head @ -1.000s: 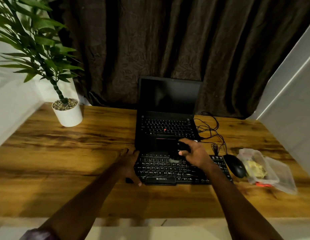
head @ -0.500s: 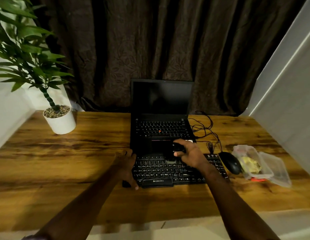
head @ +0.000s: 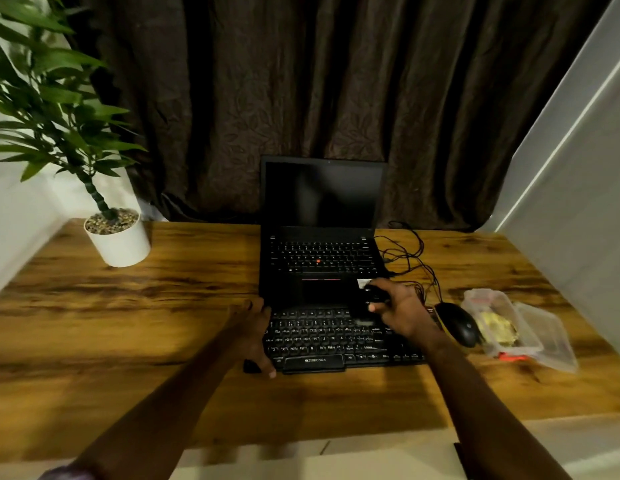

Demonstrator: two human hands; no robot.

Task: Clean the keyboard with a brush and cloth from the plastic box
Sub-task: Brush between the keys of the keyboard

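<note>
A black external keyboard (head: 331,341) lies on the wooden table in front of an open laptop. My left hand (head: 256,332) grips the keyboard's left end, fingers over its far corner and thumb at the near corner. My right hand (head: 402,311) is shut on a small black brush (head: 369,303), whose pale bristles touch the keys at the upper right of the keyboard. A clear plastic box (head: 498,320) stands open at the right with a yellowish cloth (head: 497,329) inside.
The black laptop (head: 322,237) sits behind the keyboard, touching it. A black mouse (head: 459,323) and tangled cables (head: 409,258) lie between keyboard and box. The box's lid (head: 552,341) rests beside it. A white potted plant (head: 118,237) stands at the far left. A dark curtain hangs behind.
My right hand with the brush has moved to the right along the top rows of the keyboard. My left hand still holds the keyboard's left end. The camera has tilted slightly.
</note>
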